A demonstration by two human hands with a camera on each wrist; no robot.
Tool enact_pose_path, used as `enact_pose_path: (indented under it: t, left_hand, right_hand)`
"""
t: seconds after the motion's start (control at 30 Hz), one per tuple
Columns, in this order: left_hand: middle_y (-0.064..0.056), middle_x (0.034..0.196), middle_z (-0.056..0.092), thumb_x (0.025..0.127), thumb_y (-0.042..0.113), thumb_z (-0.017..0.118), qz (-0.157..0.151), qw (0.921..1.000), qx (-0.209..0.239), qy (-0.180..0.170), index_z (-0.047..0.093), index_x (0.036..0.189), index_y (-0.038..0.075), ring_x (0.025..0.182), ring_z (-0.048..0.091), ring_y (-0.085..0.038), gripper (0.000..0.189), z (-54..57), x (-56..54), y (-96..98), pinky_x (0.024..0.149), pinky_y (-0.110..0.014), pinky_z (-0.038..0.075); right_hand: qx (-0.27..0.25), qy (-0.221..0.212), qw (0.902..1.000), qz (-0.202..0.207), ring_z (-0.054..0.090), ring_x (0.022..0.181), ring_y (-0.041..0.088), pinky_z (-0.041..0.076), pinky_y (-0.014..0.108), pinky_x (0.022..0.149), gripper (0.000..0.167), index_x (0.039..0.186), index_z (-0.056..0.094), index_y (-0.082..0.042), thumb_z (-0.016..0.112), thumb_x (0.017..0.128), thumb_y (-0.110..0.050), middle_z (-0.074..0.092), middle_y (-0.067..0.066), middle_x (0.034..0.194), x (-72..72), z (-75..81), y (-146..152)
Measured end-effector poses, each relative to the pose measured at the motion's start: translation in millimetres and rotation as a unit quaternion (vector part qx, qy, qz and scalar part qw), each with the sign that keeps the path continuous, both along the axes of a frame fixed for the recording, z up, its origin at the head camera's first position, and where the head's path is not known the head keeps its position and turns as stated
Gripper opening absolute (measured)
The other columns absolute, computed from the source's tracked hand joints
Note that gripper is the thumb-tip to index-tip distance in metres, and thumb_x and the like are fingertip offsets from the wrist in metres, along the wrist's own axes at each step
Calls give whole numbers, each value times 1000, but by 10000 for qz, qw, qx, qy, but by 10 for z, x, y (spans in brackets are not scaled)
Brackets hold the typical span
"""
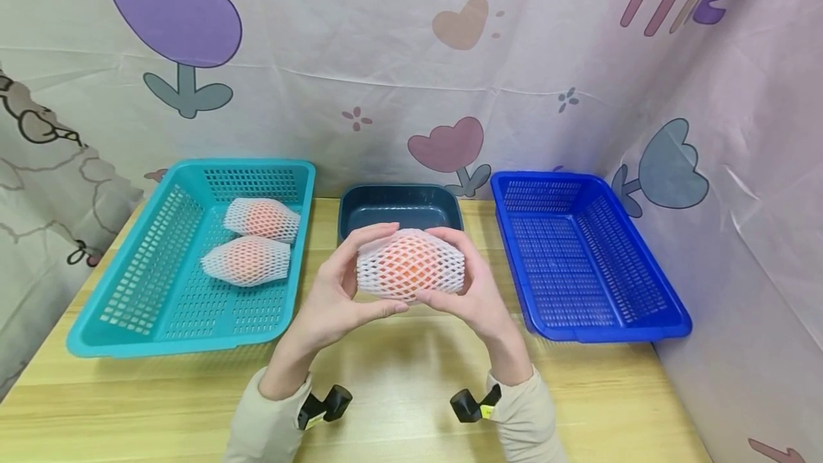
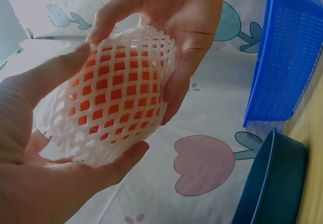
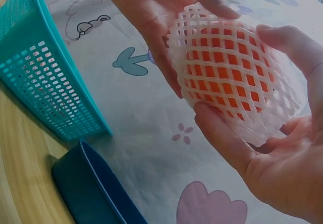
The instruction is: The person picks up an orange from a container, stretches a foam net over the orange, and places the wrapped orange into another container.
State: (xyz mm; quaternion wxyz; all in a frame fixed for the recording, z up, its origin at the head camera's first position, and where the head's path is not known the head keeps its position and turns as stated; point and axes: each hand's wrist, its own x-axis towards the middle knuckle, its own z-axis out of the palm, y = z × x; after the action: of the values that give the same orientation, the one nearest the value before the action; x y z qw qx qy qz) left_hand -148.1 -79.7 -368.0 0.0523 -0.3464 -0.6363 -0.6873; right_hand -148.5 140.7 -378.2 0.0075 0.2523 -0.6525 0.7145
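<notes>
Between both hands, a round orange-red fruit in a white foam net sleeve (image 1: pixel 411 265) is held up over the table, its kind hidden by the mesh. My left hand (image 1: pixel 334 299) grips its left end, thumb along the front and fingers over the top. Its right end is gripped by my right hand (image 1: pixel 479 291) in the same way. In the left wrist view the net (image 2: pixel 118 90) runs past the fruit at both ends. Thumbs and fingers press on the mesh in the right wrist view, where orange-red skin shows through the net (image 3: pixel 227 67).
A teal basket (image 1: pixel 298 256) on the left holds two more netted fruits (image 1: pixel 247 261). Behind the hands stands a dark teal tub (image 1: pixel 398 195), partly covered by them. A blue basket (image 1: pixel 514 256) is on the right. Printed cloth (image 1: pixel 360 41) hangs behind the wooden table (image 1: pixel 398 391).
</notes>
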Motion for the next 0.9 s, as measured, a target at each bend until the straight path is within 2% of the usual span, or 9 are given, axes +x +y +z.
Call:
enact_pose_path:
  t: [0.2,0.43,0.53,0.7,0.9]
  left_hand:
    - [-13,144,42,70,-15,82,137,9992,-27,-385,42,144,2,125,46,-30,86,-5,-1,1,99,-33,50]
    - [-8,142,45,76,-7,81,177,9967,-212,-758,41,146,14,121,50,-28,83,-29,0,41,93,-36,54]
    - [-7,140,47,75,-7,82,236,9971,-173,-709,44,145,15,120,52,-28,83,-25,3,58,93,-38,54]
    - [-10,140,47,70,-14,82,250,9984,58,-509,46,143,9,120,51,-31,85,-24,15,59,91,-38,55]
    - [-13,142,46,60,-20,85,291,9993,241,11,49,138,1,125,48,-34,89,-27,18,60,95,-38,53]
  right_hand:
    - [-139,207,9997,10,54,114,33,54,36,90,79,141,43,-3,86,75,-10,50,18,135,-14,-8,-2]
    - [-224,502,9984,101,52,118,35,52,38,93,80,141,42,0,86,74,-5,48,19,140,-10,-4,12]
    - [-295,598,9977,152,49,122,36,51,38,96,81,141,41,1,86,74,-5,46,20,143,-4,10,10]
    - [-363,680,9965,307,42,129,39,47,42,102,86,145,36,0,85,75,-5,40,20,149,7,43,0]
    - [-208,408,9988,186,43,127,35,49,39,98,84,149,34,-6,81,83,-28,40,17,149,38,56,8]
